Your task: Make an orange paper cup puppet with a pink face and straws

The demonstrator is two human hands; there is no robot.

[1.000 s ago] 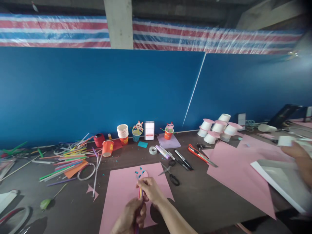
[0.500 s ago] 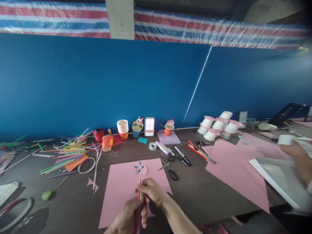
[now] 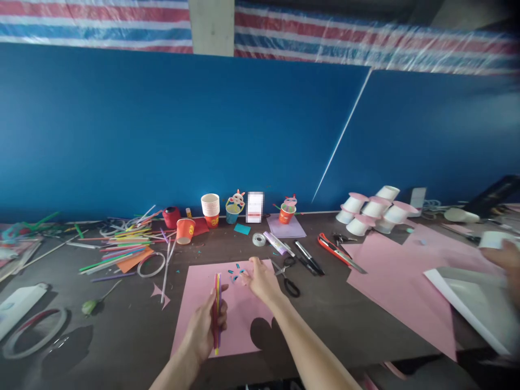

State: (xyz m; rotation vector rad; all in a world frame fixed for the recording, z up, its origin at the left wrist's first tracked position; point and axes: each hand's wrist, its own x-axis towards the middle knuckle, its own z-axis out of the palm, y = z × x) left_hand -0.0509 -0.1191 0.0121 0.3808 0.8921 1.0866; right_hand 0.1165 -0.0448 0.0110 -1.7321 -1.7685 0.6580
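Observation:
A bundle of thin pink, yellow and purple drinking straws stands roughly upright in my left hand, its fingers wrapped round them. My right hand reaches over the pink sheet of paper and has thumb and fingers at the right side of a small pink paper animal-face cutout. The cutout has blue eyes and blue ear pieces; my fingers cover part of it. Just right of the right hand lie the black-handled scissors, their blades spread.
Loose straws lie at the left, near an orange paper cup and stacked cups. A tape roll, pens and a red cutter lie behind. White-and-pink cups stand right; a co-worker's hand is at the far right.
My right hand has left the straws and moved forward to the paper face. My left hand keeps the bundle and has shifted slightly left. The camera view has shifted a little.

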